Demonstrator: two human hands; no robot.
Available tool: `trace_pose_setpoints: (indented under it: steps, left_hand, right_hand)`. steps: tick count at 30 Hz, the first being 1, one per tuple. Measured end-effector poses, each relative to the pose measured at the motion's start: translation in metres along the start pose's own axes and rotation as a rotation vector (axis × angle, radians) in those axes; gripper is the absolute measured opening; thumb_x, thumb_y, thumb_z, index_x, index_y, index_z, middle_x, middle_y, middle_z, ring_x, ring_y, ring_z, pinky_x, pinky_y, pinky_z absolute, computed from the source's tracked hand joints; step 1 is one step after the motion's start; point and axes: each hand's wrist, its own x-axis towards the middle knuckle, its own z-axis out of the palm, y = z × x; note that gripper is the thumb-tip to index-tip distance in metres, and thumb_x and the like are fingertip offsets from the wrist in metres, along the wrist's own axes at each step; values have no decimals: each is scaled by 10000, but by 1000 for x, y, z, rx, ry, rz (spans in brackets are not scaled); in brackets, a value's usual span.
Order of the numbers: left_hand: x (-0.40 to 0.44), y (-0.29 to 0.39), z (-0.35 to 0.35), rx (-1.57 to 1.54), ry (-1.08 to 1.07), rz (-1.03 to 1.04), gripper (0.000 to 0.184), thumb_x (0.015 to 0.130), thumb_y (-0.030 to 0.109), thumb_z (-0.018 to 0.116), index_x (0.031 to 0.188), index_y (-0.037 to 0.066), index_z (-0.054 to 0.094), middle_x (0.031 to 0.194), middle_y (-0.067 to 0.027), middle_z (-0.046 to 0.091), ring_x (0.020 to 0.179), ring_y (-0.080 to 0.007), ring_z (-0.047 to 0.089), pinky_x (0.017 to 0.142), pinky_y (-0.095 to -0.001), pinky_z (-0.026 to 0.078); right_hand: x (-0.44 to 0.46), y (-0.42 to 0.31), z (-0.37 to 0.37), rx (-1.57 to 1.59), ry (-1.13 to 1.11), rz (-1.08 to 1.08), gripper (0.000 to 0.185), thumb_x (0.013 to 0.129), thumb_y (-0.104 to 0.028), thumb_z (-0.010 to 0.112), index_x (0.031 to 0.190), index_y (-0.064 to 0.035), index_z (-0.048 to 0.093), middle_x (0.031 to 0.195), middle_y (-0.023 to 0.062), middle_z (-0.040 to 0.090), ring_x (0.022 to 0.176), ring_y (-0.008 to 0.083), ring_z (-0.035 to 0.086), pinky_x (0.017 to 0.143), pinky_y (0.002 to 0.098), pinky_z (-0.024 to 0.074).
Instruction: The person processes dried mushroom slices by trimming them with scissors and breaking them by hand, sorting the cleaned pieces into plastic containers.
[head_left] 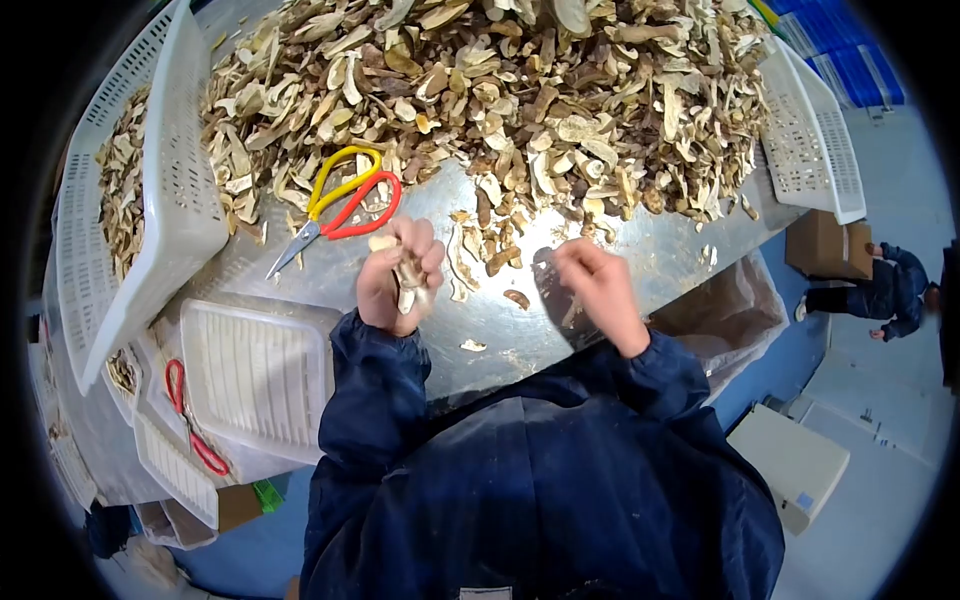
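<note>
My left hand (pixel 402 275) is closed around pale dried slices (pixel 407 298), just below the red and yellow handles of the scissors (pixel 335 205). Those scissors lie on the metal table (pixel 510 345) with their blades pointing down and left. Over the table to the right, my right hand (pixel 603 290) has its fingers pressed together; whatever they may hold is too small to make out. Several loose slices (pixel 500 260) lie between my hands. Beyond them spreads a large pile of dried brown and cream slices (pixel 480 100).
A white perforated basket (pixel 180 200) with slices stands at the left, another (pixel 815 130) at the right. Nearer left are a ribbed white tray (pixel 255 375) and red-handled scissors (pixel 190 420). A lined bin (pixel 730 310) sits below the right edge. A person (pixel 890 290) stands near a carton (pixel 828 245).
</note>
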Motion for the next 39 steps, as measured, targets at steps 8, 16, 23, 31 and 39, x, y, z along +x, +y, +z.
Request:
trace_pose_setpoints:
  steps: [8, 16, 23, 31, 39]
  left_hand:
    - [2, -11, -2, -228, 173, 30, 238, 887, 9, 514, 1108, 95, 528, 884, -31, 446, 732, -115, 470, 665, -260, 481]
    - [3, -18, -15, -575, 164, -98, 191, 924, 107, 501, 1113, 91, 520, 922, -46, 497, 808, -150, 516, 808, -345, 502]
    - [5, -31, -2, -402, 246, -144, 228, 907, 170, 495, 1105, 113, 592, 1202, -116, 569, 1120, -263, 547, 1061, -542, 321]
    - [1, -25, -19, -601, 62, -93, 251, 925, 163, 511, 1165, 99, 545, 1168, -108, 560, 1022, -233, 549, 743, -315, 520]
    - [4, -34, 6, -419, 180, -33, 336, 931, 211, 522, 1250, 109, 510, 1258, -125, 534, 1200, -292, 489, 1060, -490, 353]
  right_hand:
    - [-21, -17, 38, -682, -20, -388, 143, 762, -165, 681, 843, -88, 593, 762, 72, 559, 634, 283, 596, 535, 373, 487]
    - [-9, -10, 37, -643, 50, -444, 74, 760, -114, 643, 750, -63, 591, 701, 82, 561, 610, 267, 599, 527, 354, 490]
    - [9, -46, 23, 167, -40, -40, 145, 866, -96, 602, 940, 16, 658, 719, 119, 642, 532, 150, 581, 508, 281, 454]
    - [18, -29, 34, -664, -16, -405, 144, 790, -123, 635, 929, -87, 635, 746, 88, 637, 643, 258, 622, 573, 352, 485]
    - [19, -64, 17, 30, -68, -166, 206, 819, -183, 659, 946, -21, 639, 594, 122, 600, 472, 230, 568, 466, 311, 423]
